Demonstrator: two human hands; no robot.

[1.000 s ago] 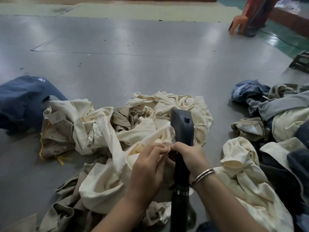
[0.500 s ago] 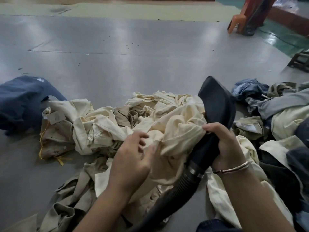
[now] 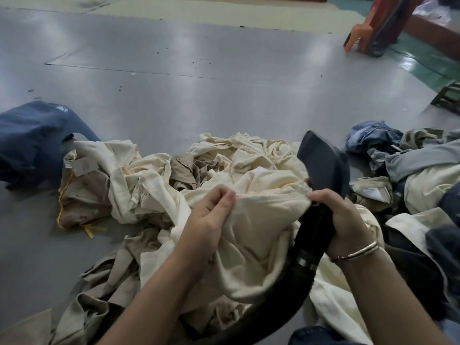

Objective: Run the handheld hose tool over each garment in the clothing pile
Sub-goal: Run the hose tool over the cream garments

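The left hand [image 3: 211, 215] pinches a fold of the cream garment [image 3: 258, 220], with thumb and fingers curled on the cloth. The right hand [image 3: 341, 215] grips the black hose tool [image 3: 321, 168] around its neck, and its fingertips also catch the edge of the same cream garment against the tool. The wide nozzle of the tool points up and away, tilted to the left, and the cloth lies just beside its lower part. From the neck a ribbed black hose [image 3: 293, 290] with a metal ring bends down toward the bottom edge. A thin bracelet [image 3: 356, 252] sits on the right wrist.

The garment is lifted a little from the clothing pile [image 3: 139, 185], which lies on the grey floor [image 3: 199, 90] in front of the person. In this pile are cream and khaki pieces; one khaki piece at the left carries a paper tag [image 3: 82, 165] and a yellow string, but the writing on the tag is too small to read. A dark blue garment [image 3: 29, 140] lies at the far left, touching the pile. At the right a second heap [image 3: 410, 175] holds denim, grey and cream clothes, close to the right hand. Far behind, an orange plastic chair [image 3: 361, 33] stands on the floor.
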